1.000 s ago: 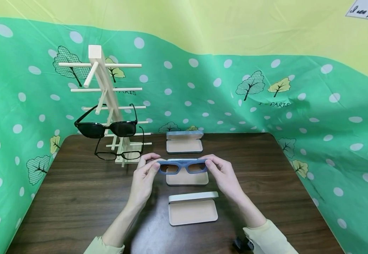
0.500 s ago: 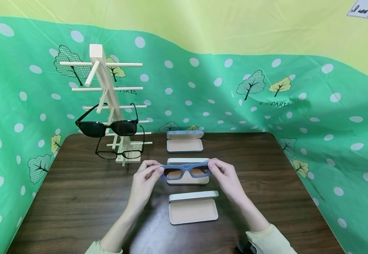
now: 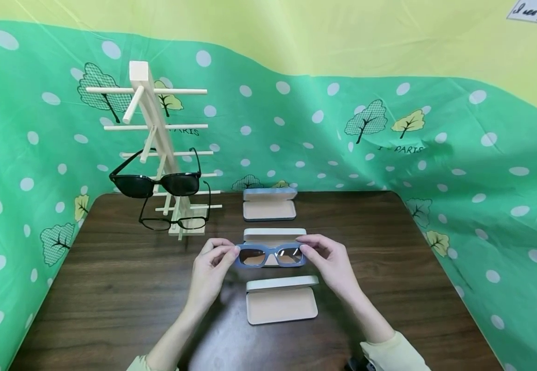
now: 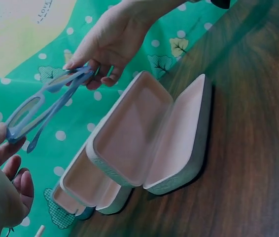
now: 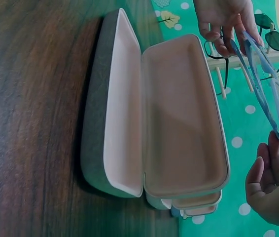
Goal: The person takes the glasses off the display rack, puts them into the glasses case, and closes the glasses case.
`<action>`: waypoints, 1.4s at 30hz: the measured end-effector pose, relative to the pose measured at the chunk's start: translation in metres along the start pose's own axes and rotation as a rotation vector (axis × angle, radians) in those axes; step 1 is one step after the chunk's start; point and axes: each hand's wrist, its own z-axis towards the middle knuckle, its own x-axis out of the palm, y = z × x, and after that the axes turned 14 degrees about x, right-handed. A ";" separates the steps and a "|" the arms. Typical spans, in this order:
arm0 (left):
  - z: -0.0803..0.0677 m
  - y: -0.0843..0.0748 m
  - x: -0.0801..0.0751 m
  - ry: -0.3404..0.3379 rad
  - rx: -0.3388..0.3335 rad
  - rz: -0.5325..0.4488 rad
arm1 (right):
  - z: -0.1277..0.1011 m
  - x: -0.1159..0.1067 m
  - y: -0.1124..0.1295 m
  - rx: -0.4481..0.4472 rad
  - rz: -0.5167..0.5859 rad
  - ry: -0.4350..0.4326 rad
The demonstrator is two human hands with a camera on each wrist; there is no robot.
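Observation:
A pair of blue sunglasses (image 3: pixel 271 251) with brownish lenses is held level between both hands, overlapping the middle glasses case (image 3: pixel 275 233) in the head view. My left hand (image 3: pixel 209 272) pinches one end of the frame between thumb and fingers. At the other end, my right hand (image 3: pixel 332 264) does the same. In the left wrist view the temples of the sunglasses (image 4: pixel 45 106) lie folded along the back of the frame. Nearer to me is an open glasses case (image 3: pixel 281 306) with a bare beige lining.
A third open case (image 3: pixel 269 210), blue-lidded, sits at the back of the wooden table (image 3: pixel 417 288). To the left, a wooden rack (image 3: pixel 154 121) with pegs carries black sunglasses (image 3: pixel 180 184) and thin black-framed glasses (image 3: pixel 171 225). A patterned green cloth (image 3: pixel 268 123) hangs behind.
The sunglasses have come slightly toward me and lower in the view, and their lenses have tilted to face the camera more. Both hands have moved along with them, keeping their pinch.

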 end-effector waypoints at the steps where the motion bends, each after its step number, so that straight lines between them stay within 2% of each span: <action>1: -0.001 0.001 0.001 -0.006 0.003 0.008 | -0.001 -0.001 -0.001 -0.005 -0.014 -0.001; 8: -0.009 0.005 0.005 -0.061 0.030 0.039 | -0.008 -0.004 -0.006 -0.008 -0.059 0.027; 15: -0.015 0.004 0.007 -0.081 0.017 0.033 | -0.016 -0.005 -0.008 0.012 -0.067 0.092; 20: -0.020 0.003 0.007 -0.045 0.002 0.054 | -0.023 -0.007 -0.011 0.011 -0.061 0.100; 23: -0.024 0.003 0.006 -0.005 -0.013 0.076 | -0.029 -0.008 -0.015 -0.001 -0.090 0.074; 28: -0.032 0.001 0.003 0.028 0.015 0.130 | -0.038 -0.009 -0.021 -0.026 -0.175 0.019; 34: -0.042 0.004 0.001 0.031 0.041 0.148 | -0.048 -0.010 -0.027 -0.052 -0.182 0.007; 38: -0.049 0.004 0.001 0.022 0.106 0.159 | -0.053 -0.010 -0.032 -0.067 -0.183 0.006; 42: -0.054 0.005 0.000 0.057 0.255 0.227 | -0.056 -0.011 -0.035 -0.088 -0.184 0.006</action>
